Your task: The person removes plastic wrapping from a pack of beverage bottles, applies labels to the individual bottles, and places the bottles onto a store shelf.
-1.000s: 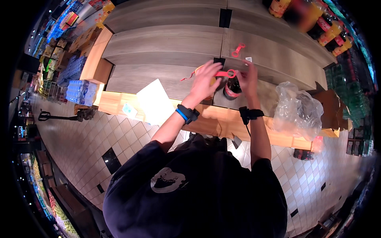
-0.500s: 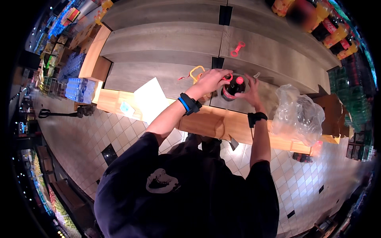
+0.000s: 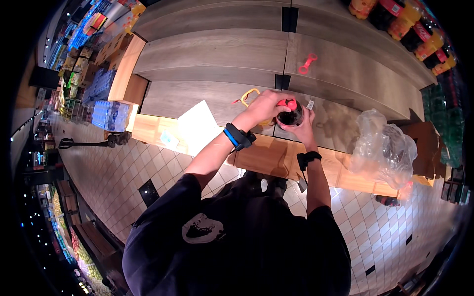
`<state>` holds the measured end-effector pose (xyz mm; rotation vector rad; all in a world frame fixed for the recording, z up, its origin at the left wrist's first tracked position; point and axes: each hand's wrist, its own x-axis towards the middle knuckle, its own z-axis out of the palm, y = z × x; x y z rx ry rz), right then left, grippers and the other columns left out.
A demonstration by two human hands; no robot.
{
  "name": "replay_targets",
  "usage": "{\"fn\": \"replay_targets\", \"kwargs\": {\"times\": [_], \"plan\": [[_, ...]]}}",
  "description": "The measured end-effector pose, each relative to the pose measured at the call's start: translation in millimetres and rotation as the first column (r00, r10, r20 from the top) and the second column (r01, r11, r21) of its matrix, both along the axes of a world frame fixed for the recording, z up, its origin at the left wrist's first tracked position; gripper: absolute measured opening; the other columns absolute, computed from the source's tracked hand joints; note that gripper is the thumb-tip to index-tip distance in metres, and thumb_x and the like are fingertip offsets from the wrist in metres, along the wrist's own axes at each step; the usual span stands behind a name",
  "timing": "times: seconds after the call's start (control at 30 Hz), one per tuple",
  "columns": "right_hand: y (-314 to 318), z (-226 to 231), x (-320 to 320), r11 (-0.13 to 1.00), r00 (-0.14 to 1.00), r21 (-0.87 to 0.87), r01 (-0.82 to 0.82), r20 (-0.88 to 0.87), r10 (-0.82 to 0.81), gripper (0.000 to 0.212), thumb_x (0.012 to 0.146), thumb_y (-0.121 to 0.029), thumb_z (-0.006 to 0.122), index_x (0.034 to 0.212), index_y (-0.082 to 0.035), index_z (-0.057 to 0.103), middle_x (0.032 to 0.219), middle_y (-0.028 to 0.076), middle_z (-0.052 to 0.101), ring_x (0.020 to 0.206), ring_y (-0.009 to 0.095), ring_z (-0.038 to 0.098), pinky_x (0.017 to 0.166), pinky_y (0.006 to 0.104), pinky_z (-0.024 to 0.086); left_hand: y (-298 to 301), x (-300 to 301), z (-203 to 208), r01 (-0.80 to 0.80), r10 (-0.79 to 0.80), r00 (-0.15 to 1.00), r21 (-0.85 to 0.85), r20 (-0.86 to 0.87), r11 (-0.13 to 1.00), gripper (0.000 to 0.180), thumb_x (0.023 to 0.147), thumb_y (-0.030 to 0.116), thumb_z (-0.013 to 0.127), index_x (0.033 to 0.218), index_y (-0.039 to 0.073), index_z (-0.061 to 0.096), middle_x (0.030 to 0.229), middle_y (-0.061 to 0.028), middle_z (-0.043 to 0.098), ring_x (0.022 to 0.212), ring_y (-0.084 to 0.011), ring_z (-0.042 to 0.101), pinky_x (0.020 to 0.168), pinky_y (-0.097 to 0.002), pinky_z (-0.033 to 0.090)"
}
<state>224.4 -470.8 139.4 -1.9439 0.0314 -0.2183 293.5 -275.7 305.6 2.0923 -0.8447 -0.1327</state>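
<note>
Being gripped around its side by the right hand [image 3: 304, 127], a dark drink bottle [image 3: 290, 117] is being steadied over the front of the lowest grey shelf [image 3: 197, 93]; whether its base is being borne by the wood cannot be told. A red handle [image 3: 283, 102] is being pinched by the left hand [image 3: 264, 105] just beside the red cap [image 3: 293, 104]. The right fingers are being clamped on the bottle and the left fingers are being closed on the handle, while its fit around the neck is being hidden.

Good work is probably being favoured by a firm, upright hold on the bottle, with the handle being held level and pressure being spread evenly rather than being put on one edge.

A second red handle [image 3: 307, 64] is being carried by the step above, and a yellow handle [image 3: 249, 96] is being partly covered by the left hand. A white sheet [image 3: 200, 126] is being supported near the pale wooden edge [image 3: 266, 157]; at the right, a clear bag [image 3: 387, 148] is being set off against a cardboard box [image 3: 419, 138]. The tiled floor [image 3: 355, 237] is being brightened by reflected light.
</note>
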Motion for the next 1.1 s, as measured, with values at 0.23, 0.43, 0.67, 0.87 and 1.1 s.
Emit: {"fn": "replay_targets", "kwargs": {"times": [0.23,0.43,0.67,0.87,1.1], "plan": [[4.3,-10.3,1.4,1.0,1.0,0.013,0.02,0.01,-0.02,0.113,0.056,-0.024,0.101,0.148,-0.012,0.038,0.148,0.021,0.024,0.138,0.034,0.04,0.119,0.0397,0.04,-6.8,-8.1,-14.2,-0.047,0.037,0.995,0.11,0.089,0.993,0.048,0.083,0.025,0.082,0.128,0.013,0.07,0.107,-0.0168,0.074,0.097,-0.0364,0.071,0.087,-0.0422,0.056],[11.2,-1.5,-5.1,0.999,0.999,-0.039,0.036,0.018,-0.035,0.115,0.056,-0.02,0.101,0.15,-0.012,0.035,0.146,0.017,0.025,0.137,0.029,0.042,0.121,0.0372,0.037,-13.0,-9.1,-4.8,-0.144,0.14,0.99,0.286,0.034,0.947,0.044,0.083,0.041,0.08,0.121,0.02,0.075,0.106,-0.0168,0.075,0.094,-0.0352,0.071,0.084,-0.0435,0.057],[14.3,10.3,-6.4,0.933,0.998,0.356,-0.057,0.035,0.048,0.115,0.064,-0.016,0.098,0.156,-0.013,0.03,0.148,0.017,0.025,0.133,0.029,0.047,0.111,0.0439,0.047,-11.3,-5.3,-15.5,-0.168,0.123,0.981,0.335,0.151,0.927,0.044,0.08,0.047,0.081,0.117,0.025,0.077,0.105,-0.0114,0.075,0.109,-0.0308,0.067,0.091,-0.0433,0.054],[2.9,35.6,-43.2,0.954,0.978,0.217,0.208,-0.037,-0.204,0.094,0.086,-0.013,0.083,0.159,-0.013,0.024,0.147,0.016,0.033,0.125,0.028,0.055,0.099,0.0358,0.053,-15.9,-12.8,-16.5,-0.223,0.125,0.956,0.379,0.267,0.898,0.051,0.081,0.055,0.077,0.118,0.02,0.077,0.118,-0.01,0.073,0.122,-0.0317,0.06,0.104,-0.0461,0.044],[-0.3,80.5,-44.3,0.854,0.962,0.475,0.211,0.055,-0.269,0.047,0.101,-0.009,0.064,0.144,-0.003,0.047,0.108,0.006,0.066,0.095,0.015,0.067,0.085,0.0275,0.053,-7.1,-19.3,-34.3,-0.331,0.162,0.835,0.244,0.526,0.912,0.058,0.087,0.055,0.07,0.122,0.01,0.073,0.121,-0.0081,0.072,0.138,-0.0406,0.045,0.115,-0.0531,0.031]]}}
